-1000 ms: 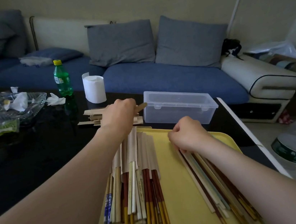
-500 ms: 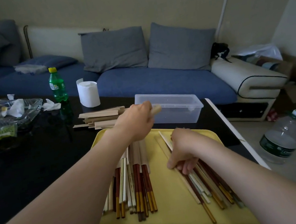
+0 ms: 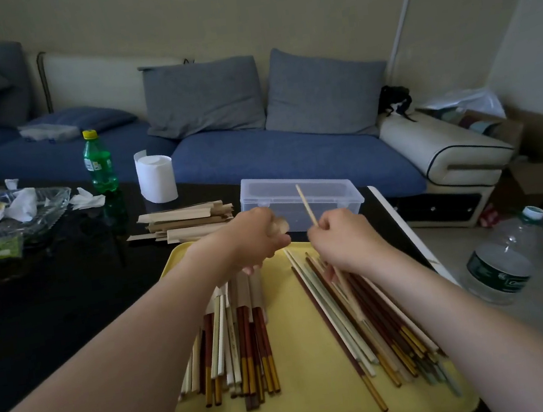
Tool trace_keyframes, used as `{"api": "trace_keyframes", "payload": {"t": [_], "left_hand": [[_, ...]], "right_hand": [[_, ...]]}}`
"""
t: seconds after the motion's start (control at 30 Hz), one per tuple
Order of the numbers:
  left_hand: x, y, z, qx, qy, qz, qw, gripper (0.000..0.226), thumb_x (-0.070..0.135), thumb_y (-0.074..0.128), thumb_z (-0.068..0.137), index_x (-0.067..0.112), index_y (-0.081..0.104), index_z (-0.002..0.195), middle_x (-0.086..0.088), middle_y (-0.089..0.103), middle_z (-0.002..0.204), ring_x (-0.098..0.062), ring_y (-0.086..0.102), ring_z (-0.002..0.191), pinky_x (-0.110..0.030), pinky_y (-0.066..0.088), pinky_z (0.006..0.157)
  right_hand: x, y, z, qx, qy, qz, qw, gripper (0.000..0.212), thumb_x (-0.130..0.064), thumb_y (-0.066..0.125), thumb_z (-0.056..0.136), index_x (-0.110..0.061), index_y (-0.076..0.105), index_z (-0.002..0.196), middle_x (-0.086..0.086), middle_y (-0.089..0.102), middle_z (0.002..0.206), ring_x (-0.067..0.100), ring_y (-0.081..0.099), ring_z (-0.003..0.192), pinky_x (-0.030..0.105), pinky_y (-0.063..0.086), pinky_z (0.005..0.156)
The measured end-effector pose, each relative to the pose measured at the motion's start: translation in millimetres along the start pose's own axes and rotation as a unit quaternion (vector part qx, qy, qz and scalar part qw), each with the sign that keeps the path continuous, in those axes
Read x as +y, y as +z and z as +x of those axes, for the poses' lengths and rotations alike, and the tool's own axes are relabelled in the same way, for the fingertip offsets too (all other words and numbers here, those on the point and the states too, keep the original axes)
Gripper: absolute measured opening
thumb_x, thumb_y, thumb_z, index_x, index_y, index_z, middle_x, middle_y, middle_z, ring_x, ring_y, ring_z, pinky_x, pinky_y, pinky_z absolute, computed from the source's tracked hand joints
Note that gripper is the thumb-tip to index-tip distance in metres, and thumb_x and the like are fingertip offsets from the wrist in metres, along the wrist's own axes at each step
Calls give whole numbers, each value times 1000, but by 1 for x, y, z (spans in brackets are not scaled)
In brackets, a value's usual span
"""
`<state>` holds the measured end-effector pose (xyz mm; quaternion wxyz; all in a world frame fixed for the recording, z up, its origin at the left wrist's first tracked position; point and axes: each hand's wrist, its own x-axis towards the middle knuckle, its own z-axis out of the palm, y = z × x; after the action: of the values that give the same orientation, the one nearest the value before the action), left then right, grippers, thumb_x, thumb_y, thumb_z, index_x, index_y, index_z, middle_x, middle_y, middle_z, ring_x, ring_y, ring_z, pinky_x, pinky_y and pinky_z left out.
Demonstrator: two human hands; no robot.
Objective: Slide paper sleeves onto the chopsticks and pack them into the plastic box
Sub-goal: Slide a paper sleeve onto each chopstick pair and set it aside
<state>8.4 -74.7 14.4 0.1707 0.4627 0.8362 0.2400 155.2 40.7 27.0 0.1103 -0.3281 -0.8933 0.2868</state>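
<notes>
- head view: the left hand (image 3: 253, 239) is over the far edge of the yellow tray (image 3: 315, 376), its grip closed on a tan paper sleeve (image 3: 280, 228); only the sleeve's end shows past the curled fingers.
- the right hand (image 3: 344, 241) is just beside the left one, its grip pinching a pale chopstick (image 3: 306, 203). the chopstick stands tilted, its free tip up in front of the plastic box (image 3: 263, 203).
- the two hands are close together but apart, and the chopstick tip is not in the sleeve.
- the clear plastic box sits lidless near the table's (image 3: 51, 304) far right corner, just beyond the tray; no chopsticks can be seen in it.
- the tray lies at the table's near edge, toward the right side.
- on the tray's left half lies a bundle of sleeved chopsticks (image 3: 243, 341), the sleeves on their far ends.
- on its right half lies a loose pile of bare chopsticks (image 3: 364, 318), in red-brown and pale colours, under the right wrist.
- a stack of empty sleeves (image 3: 189, 220) lies on the table just left of the box.
- further along the far edge stand a tissue roll (image 3: 156, 179) and a green bottle (image 3: 98, 163).
- at the left edge is a glass dish (image 3: 55, 203) holding crumpled tissues.
- a blue sofa (image 3: 291, 154) is behind the table, and a large water bottle (image 3: 505, 261) stands on the floor to the right.
</notes>
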Motion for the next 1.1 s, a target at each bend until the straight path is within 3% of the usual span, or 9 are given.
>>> {"api": "trace_keyframes", "payload": {"t": [0.1, 0.23, 0.4, 0.57, 0.67, 0.73, 0.87, 0.97, 1.1], "left_hand": [[0, -1, 1, 6, -16, -58, 998, 30, 36, 66, 102, 17, 52, 121, -10, 67, 91, -16, 64, 61, -22, 51, 46], [-4, 0, 4, 28, -23, -44, 998, 33, 37, 65, 102, 16, 53, 125, -14, 69, 92, -20, 69, 63, -26, 58, 52], [-9, -1, 4, 45, -11, -25, 999, 31, 37, 63, 103, 15, 57, 123, -13, 68, 99, -28, 74, 77, -32, 63, 59], [-11, -1, 7, 66, 37, 1, 997, 27, 38, 65, 101, 18, 58, 118, -2, 62, 107, -15, 62, 90, -21, 48, 64], [-8, -2, 4, 27, 66, 55, 996, 13, 39, 60, 105, 28, 53, 104, 8, 57, 91, -15, 63, 89, -18, 44, 63], [-6, -2, 4, 8, 79, 111, 991, 16, 37, 56, 107, 30, 54, 94, 6, 56, 83, -18, 66, 90, -18, 45, 64], [-1, 1, 6, -27, 80, 115, 990, 21, 43, 62, 103, 34, 53, 86, 3, 65, 90, -12, 65, 81, -25, 51, 71], [5, 4, 7, -38, 98, 133, 986, 20, 44, 67, 99, 32, 58, 86, 3, 69, 86, -10, 68, 70, -22, 52, 65], [7, 8, 7, -32, 104, 135, 985, 17, 42, 69, 98, 31, 62, 87, 4, 71, 83, -10, 70, 66, -23, 55, 65]], "right_hand": [[6, -1, 3, 50, -27, -25, 998, 32, -22, 45, 109, -14, 54, 80, 9, 68, 83, 21, 68, 68, 29, 48, 58], [9, 0, 3, 40, -14, -37, 998, 42, -34, 44, 110, -12, 59, 77, 3, 63, 77, 16, 57, 66, 30, 36, 54], [20, 0, 12, 32, 43, -52, 997, 45, -46, 43, 107, -9, 65, 98, 5, 67, 88, 17, 61, 71, 28, 38, 54], [23, -3, 15, 19, 56, -69, 996, 44, -49, 46, 104, -11, 63, 90, 4, 65, 82, 19, 62, 67, 29, 38, 56], [26, -5, 17, 28, 44, -78, 996, 40, -49, 50, 101, -17, 50, 75, 2, 56, 72, 18, 53, 60, 28, 35, 53], [26, -7, 15, 39, 27, -88, 995, 43, -46, 55, 99, -20, 41, 67, -1, 48, 66, 17, 46, 55, 28, 31, 51], [27, -11, 9, 57, -24, -98, 993, 43, -35, 64, 95, -15, 52, 60, -1, 51, 53, 17, 53, 55, 28, 32, 50], [25, -9, 8, 53, -63, -80, 993, 19, -33, 70, 95, -15, 68, 90, 1, 71, 76, 13, 67, 76, 27, 47, 61], [21, 1, 7, 8, -114, -37, 993, 29, -29, 68, 104, -27, 53, 128, -4, 69, 95, 9, 66, 86, 29, 54, 73]]}}
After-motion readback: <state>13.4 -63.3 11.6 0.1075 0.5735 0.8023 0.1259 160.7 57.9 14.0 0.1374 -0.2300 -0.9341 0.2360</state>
